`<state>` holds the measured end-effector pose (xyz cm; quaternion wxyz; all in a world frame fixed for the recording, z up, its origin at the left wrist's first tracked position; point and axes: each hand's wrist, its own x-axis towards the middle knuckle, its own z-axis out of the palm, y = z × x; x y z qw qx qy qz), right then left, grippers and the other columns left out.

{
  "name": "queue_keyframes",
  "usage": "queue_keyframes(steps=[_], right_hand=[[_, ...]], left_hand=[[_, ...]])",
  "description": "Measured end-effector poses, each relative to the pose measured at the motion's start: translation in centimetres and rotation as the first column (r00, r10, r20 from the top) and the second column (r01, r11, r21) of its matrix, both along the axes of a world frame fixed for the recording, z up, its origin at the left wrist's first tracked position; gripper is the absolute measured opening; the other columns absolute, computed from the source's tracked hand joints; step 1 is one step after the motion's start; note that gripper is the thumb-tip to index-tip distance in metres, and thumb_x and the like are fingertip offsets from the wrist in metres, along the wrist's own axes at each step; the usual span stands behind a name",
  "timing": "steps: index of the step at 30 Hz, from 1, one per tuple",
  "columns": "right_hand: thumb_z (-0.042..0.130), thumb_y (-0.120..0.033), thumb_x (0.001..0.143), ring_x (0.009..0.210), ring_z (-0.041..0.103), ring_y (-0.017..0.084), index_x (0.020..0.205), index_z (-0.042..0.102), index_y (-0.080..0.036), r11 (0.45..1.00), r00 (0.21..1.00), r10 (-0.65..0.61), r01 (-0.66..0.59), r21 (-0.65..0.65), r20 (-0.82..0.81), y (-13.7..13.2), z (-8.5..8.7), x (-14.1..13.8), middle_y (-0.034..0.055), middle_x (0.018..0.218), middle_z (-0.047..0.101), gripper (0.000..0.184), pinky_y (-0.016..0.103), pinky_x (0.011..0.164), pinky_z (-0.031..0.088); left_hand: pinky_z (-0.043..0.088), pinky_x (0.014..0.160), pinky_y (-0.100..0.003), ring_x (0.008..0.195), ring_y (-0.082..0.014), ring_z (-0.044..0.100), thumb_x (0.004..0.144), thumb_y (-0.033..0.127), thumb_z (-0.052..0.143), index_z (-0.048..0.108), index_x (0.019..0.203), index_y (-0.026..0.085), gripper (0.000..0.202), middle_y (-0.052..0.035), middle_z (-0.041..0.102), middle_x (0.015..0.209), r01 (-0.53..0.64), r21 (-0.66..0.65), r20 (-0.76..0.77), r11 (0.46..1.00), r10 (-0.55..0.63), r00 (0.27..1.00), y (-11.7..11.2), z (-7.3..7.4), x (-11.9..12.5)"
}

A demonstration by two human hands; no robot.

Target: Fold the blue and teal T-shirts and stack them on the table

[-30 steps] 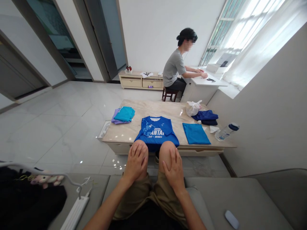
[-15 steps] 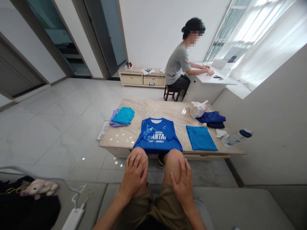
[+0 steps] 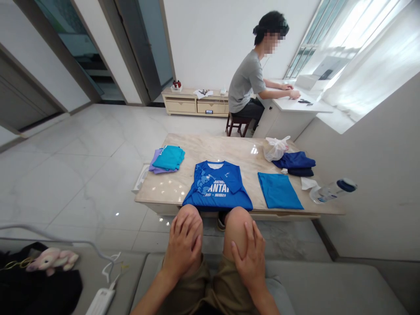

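Note:
My left hand (image 3: 183, 243) lies flat over my left knee, fingers stretched out and holding nothing. On the outer side of my right knee rests my right hand (image 3: 251, 258), its thumb apart from the fingers. Just beyond my knees a blue printed T-shirt (image 3: 218, 186) is spread at the front edge of the marble-topped coffee table (image 3: 210, 146), its sides folded in. To its right lies a folded teal-blue cloth (image 3: 278, 191). At the table's left end, a folded turquoise garment (image 3: 169, 157) sits on a purple one (image 3: 154, 166).
A white plastic bag (image 3: 275, 148), dark blue folded clothes (image 3: 295, 162) and a clear water bottle (image 3: 333, 191) stand at the right end. A seated person (image 3: 247, 83) works at a white desk (image 3: 285, 104). Beside me on the sofa are a power strip (image 3: 101, 301) and a pink plush toy (image 3: 52, 259).
The view has shifted slightly, so the desk and the right-hand table things appear further right. Both hands stay on my knees, and the clothes lie as before.

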<state>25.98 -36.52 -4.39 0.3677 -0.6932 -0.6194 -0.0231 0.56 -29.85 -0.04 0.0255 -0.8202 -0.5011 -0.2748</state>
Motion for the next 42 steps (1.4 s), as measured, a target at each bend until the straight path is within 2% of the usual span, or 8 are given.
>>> queue_keyframes(steps=[13, 19, 22, 26, 30, 35, 39, 42], right_hand=[[0.064, -0.051, 0.106, 0.150, 0.048, 0.043, 0.173, 0.036, -0.027, 1.000, 0.990, 0.023, -0.024, -0.004, -0.140, -0.1, 0.0, -0.1, 0.0213, 0.168, 0.045, 0.076, 0.069, 0.118, 0.046], [0.059, -0.048, 0.106, 0.118, 0.070, 0.029, 0.144, 0.065, -0.020, 0.987, 0.913, 0.089, -0.134, -0.086, -0.399, 9.7, -0.4, 8.0, 0.0163, 0.136, 0.070, 0.047, 0.049, 0.104, 0.059], [0.062, -0.041, 0.099, 0.097, 0.074, 0.026, 0.117, 0.076, -0.018, 0.955, 0.900, 0.054, -0.173, -0.240, -0.433, 18.5, -1.0, 12.8, 0.0147, 0.115, 0.079, 0.032, 0.041, 0.089, 0.062], [0.067, -0.027, 0.091, 0.096, 0.078, 0.025, 0.100, 0.080, -0.017, 0.856, 0.921, -0.094, -0.119, -0.503, -0.378, 29.1, -2.5, 16.6, 0.0123, 0.100, 0.083, 0.018, 0.036, 0.093, 0.060], [0.076, -0.027, 0.088, 0.093, 0.080, 0.025, 0.096, 0.081, -0.016, 0.759, 0.929, -0.179, -0.078, -0.646, -0.323, 36.4, -5.2, 17.8, 0.0112, 0.094, 0.084, 0.014, 0.032, 0.089, 0.059], [0.089, -0.037, 0.081, 0.071, 0.072, 0.020, 0.082, 0.077, -0.018, 0.691, 0.926, -0.232, -0.057, -0.720, -0.296, 41.5, -8.9, 18.4, 0.0048, 0.072, 0.076, 0.023, 0.027, 0.069, 0.052], [0.088, -0.043, 0.083, 0.051, 0.050, 0.012, 0.064, 0.065, -0.019, 0.585, 0.912, -0.176, -0.205, -0.784, -0.370, 43.7, -9.6, 19.3, -0.0032, 0.053, 0.056, 0.039, 0.025, 0.053, 0.037], [0.095, -0.043, 0.077, 0.052, 0.043, 0.010, 0.057, 0.058, -0.020, 0.595, 0.935, -0.123, -0.200, -0.778, -0.334, 45.2, -8.8, 20.1, -0.0068, 0.049, 0.044, 0.049, 0.025, 0.052, 0.030]], left_hand=[[0.047, 0.124, -0.056, 0.143, -0.0343, 0.059, 0.104, 0.023, 0.059, 0.071, 0.142, 0.025, 0.040, -0.0133, 0.067, 0.152, 0.045, -0.052, 0.088, 0.998, -0.041, 0.995, 1.2, 0.2, -0.9], [0.061, 0.101, -0.041, 0.111, -0.0259, 0.075, 0.104, 0.037, 0.058, 0.077, 0.114, 0.024, 0.025, -0.0086, 0.078, 0.119, 0.137, -0.388, 0.356, 0.912, 0.011, 0.934, 15.2, 0.6, -2.1], [0.061, 0.090, -0.038, 0.093, -0.0253, 0.077, 0.096, 0.039, 0.065, 0.076, 0.097, 0.022, 0.020, -0.0080, 0.082, 0.103, 0.074, -0.537, 0.342, 0.840, 0.137, 0.930, 24.0, -1.4, -2.2], [0.061, 0.087, -0.036, 0.097, -0.0280, 0.079, 0.085, 0.037, 0.077, 0.074, 0.096, 0.020, 0.021, -0.0109, 0.083, 0.101, -0.057, -0.689, 0.255, 0.723, 0.315, 0.914, 32.3, -5.3, -1.6], [0.058, 0.087, -0.034, 0.103, -0.0303, 0.079, 0.082, 0.042, 0.085, 0.074, 0.106, 0.018, 0.035, -0.0141, 0.084, 0.106, -0.203, -0.762, 0.104, 0.615, 0.426, 0.899, 36.9, -9.5, -0.4], [0.051, 0.078, -0.031, 0.097, -0.0290, 0.078, 0.078, 0.056, 0.087, 0.078, 0.101, 0.021, 0.043, -0.0094, 0.084, 0.095, -0.240, -0.777, 0.019, 0.582, 0.403, 0.915, 40.5, -13.7, 0.6], [0.048, 0.075, -0.032, 0.085, -0.0277, 0.075, 0.074, 0.052, 0.089, 0.077, 0.075, 0.023, 0.032, -0.0041, 0.079, 0.076, -0.125, -0.815, 0.090, 0.565, 0.337, 0.937, 42.9, -15.2, 0.9], [0.050, 0.079, -0.032, 0.087, -0.0271, 0.074, 0.066, 0.043, 0.095, 0.077, 0.072, 0.022, 0.028, -0.0039, 0.080, 0.077, -0.059, -0.814, 0.207, 0.578, 0.383, 0.900, 44.6, -15.1, 1.2]])
